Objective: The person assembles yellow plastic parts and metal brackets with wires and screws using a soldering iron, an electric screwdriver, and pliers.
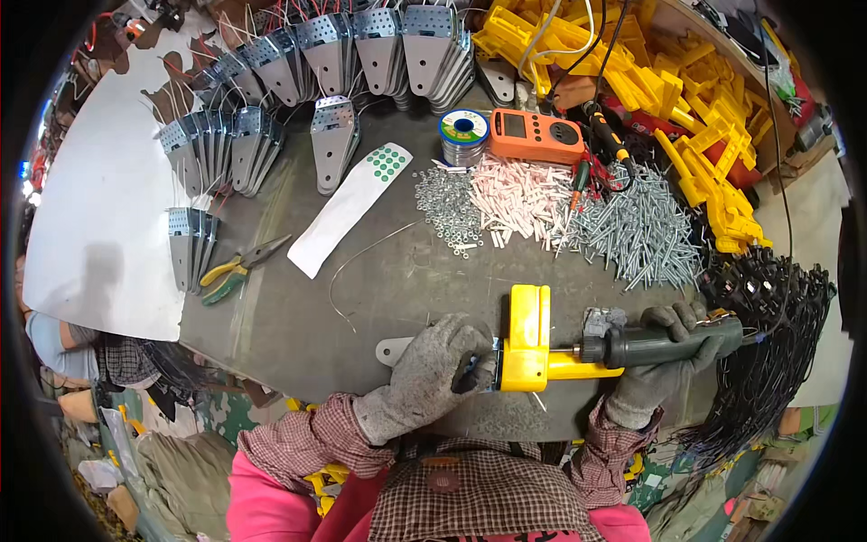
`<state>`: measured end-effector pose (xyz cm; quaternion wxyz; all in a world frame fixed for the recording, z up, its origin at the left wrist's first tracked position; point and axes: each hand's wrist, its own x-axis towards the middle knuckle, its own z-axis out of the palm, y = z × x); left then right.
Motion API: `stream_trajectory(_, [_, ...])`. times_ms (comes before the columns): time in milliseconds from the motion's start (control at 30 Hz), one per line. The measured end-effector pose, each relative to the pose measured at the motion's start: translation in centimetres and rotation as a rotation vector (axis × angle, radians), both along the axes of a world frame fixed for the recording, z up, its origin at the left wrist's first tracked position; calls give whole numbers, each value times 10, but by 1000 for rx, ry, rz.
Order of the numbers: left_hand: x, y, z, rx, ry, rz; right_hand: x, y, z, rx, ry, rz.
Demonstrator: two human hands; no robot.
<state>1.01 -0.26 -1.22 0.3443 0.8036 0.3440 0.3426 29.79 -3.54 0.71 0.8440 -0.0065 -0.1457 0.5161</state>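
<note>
Yellow housing (528,330), left hand (429,361) beside; right hand (657,383) gripping dark driver (628,346)

Plastic housing (528,316) is yellow; power screwdriver (655,345), dark grey. Both gloves (420,366) are grey. Sleeves (312,438) carry reddish check; multimeter (535,137) is orange.

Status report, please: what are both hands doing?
Left hand gripping metal plate. Right hand holding power screwdriver, pointed at yellow part. Pliers off left, apart from both hands.
</note>
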Motion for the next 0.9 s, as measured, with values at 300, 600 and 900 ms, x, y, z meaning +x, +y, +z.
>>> stream_trajectory(300, [-8, 2, 8, -38, 90, -69, -6, 3, 4, -6, 41, -39])
stream_trajectory(600, [-8, 5, 0, -4, 12, -121, -9, 2, 1, -65, 50, -124])
stream_trajectory(900, [5, -1, 19, 39, 98, 53, -17, 6, 17, -136, 14, -243])
